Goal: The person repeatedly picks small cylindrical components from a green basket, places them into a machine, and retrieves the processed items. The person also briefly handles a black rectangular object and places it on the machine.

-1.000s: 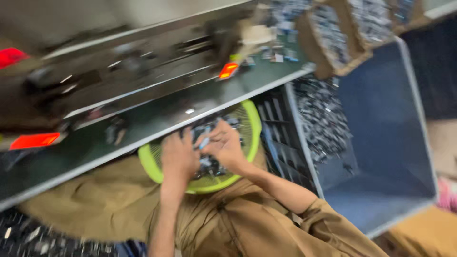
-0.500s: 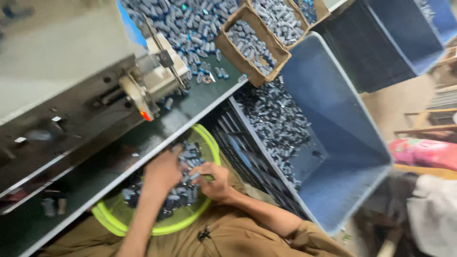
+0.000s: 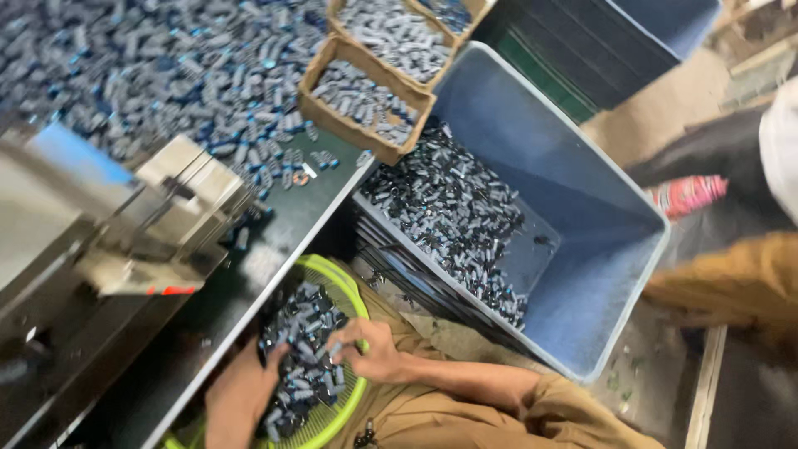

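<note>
The person is sitting low at the edge of the work table (image 3: 274,249), and a round green basket (image 3: 353,295) is lying on the lap, so that both hands are reaching it without stretching. The right hand (image 3: 370,353) is resting over the right side of the basket; its fingers (image 3: 341,342) are curling narrowly into the heap of small dark cylinder parts (image 3: 303,349), and it seems they are pinching a few of them, though the picture is too blurred for me to say exactly how many. The left hand (image 3: 237,391) is lying at the near left rim of the basket, just beside the same heap; its fingers are pointing into the parts, but I cannot tell if they are closed on something or only touching. The parts are therefore directly under and between the fingertips of both hands, which is probably why the basket is kept so close to the body. Farther from the fingers, above them, a grey metal machine (image 3: 158,224) is standing on the table, and behind it many similar parts are spreading over the surface. Well apart from the right hand, on its far side, a large blue-grey plastic bin (image 3: 582,274) is holding more of the dark parts along its left wall, and two brown cardboard boxes (image 3: 366,137) with grey pieces are sitting at the table corner. At the right edge, another person's sleeve (image 3: 740,283) is showing.
</note>
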